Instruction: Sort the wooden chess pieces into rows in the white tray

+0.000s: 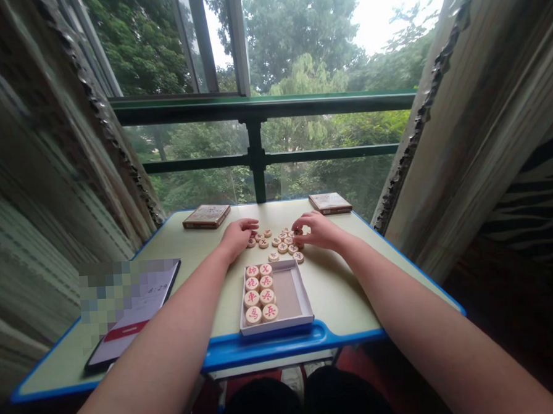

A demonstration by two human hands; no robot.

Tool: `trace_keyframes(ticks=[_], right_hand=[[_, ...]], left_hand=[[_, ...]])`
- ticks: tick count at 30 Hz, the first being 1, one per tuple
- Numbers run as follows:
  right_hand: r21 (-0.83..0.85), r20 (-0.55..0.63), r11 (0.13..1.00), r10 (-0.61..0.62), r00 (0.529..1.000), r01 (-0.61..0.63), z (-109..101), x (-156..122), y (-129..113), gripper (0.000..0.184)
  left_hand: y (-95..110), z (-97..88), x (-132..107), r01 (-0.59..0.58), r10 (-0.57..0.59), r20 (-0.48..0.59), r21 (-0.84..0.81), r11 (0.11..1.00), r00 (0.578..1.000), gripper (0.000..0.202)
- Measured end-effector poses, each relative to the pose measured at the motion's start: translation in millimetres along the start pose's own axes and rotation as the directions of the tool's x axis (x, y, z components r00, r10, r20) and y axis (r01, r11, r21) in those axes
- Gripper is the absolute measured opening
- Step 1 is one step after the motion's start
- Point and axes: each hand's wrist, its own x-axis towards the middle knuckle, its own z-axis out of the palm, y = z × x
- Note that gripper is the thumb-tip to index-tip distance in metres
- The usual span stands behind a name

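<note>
Loose game pieces (283, 248) lie on the worktop (333, 293) at 12 o'clock from the open box (291, 293). My left hand (237, 238), loosely spread, is at their 9 o'clock; my right hand (318, 227), at 3 o'clock, curls; whether it pinches one, I cannot tell.

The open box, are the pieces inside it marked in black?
No, the pieces inside the open box carry red characters.

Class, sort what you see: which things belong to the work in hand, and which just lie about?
In the work:
left hand
right hand
loose round pieces
open white box
red-marked pieces inside it

Apparently lying about, untouched:
tablet
far-left flat box
far-right flat box
</note>
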Motion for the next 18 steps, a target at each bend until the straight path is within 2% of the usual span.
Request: trace_keyframes(ticks=[7, 10, 14, 16, 18], right_hand=[[0.018, 0.109, 1.0, -0.014, 0.994, 0.012, 1.3, -0.5, -3.8, 0.024], [0.036, 0.103, 0.998, -0.049, 0.993, 0.045, 2.4, -0.8, -4.3, 0.022], [0.018, 0.112, 1.0, 0.004, 0.994, -0.006, 0.1, -2.0, -5.3, 0.024], [0.018, 0.118, 0.999, 0.029, 0.993, -0.031, -2.0, -2.7, -6.2, 0.024], [0.019, 0.115, 0.999, 0.042, 0.992, -0.045, -3.7, -3.0, -6.8, 0.024]], left_hand=[[10.1, -1.4, -5.7, 0.095, -0.098, -0.031, -0.085, 0.992, 0.995, 0.037], [10.9, 1.1, -6.9, 0.073, -0.074, -0.013, -0.073, 0.995, 0.997, 0.036], [8.6, 2.1, -4.3, 0.016, -0.016, 0.009, -0.046, 0.999, 1.0, 0.034], [7.0, -0.5, -1.6, -0.013, 0.014, -0.061, 0.019, 1.0, 0.998, 0.033], [5.7, -4.3, 0.5, -0.035, 0.066, -0.148, 0.201, 0.979, 0.987, 0.032]])
